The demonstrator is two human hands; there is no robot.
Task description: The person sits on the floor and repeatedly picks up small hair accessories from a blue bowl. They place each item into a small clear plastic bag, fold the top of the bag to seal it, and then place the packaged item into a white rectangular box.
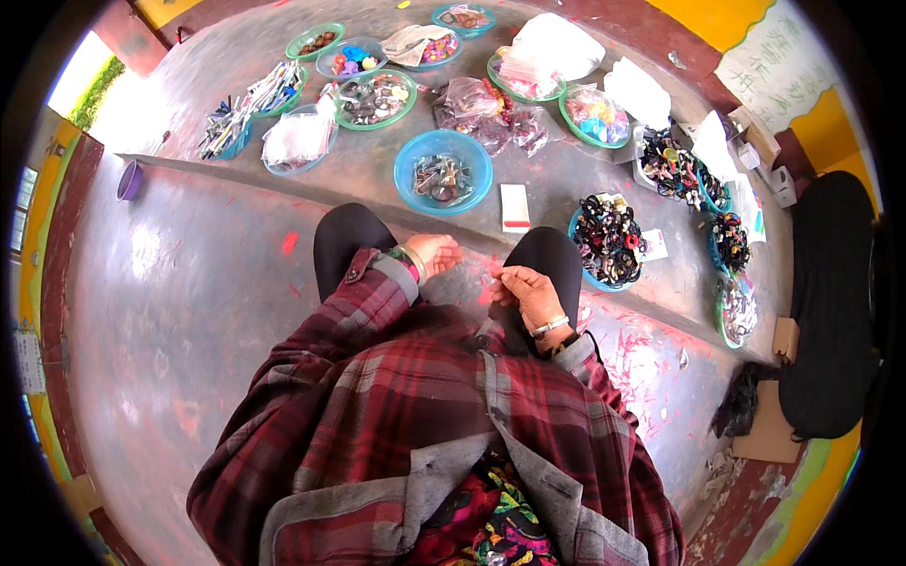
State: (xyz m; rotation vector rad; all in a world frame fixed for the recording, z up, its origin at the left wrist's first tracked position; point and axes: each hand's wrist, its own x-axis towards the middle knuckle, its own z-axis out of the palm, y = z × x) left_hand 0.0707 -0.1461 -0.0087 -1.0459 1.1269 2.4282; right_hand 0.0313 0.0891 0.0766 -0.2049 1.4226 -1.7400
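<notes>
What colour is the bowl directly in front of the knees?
The bowl is light blue, seen in the head view.

Person wears a dark red, maroon and grey plaid jacket with grey collar, grey front placket and grey cuffs; small button on the left cuff tab. Under the open jacket front, a bright multicolour floral top in red, green, yellow and black. Black trousers cover both knees. Left hand (432, 253) has a pale green bangle at the wrist plus a thin pink band. Right hand (530, 292) has a silver-white bracelet at the wrist, dark patterned inner cuff showing below it
</notes>
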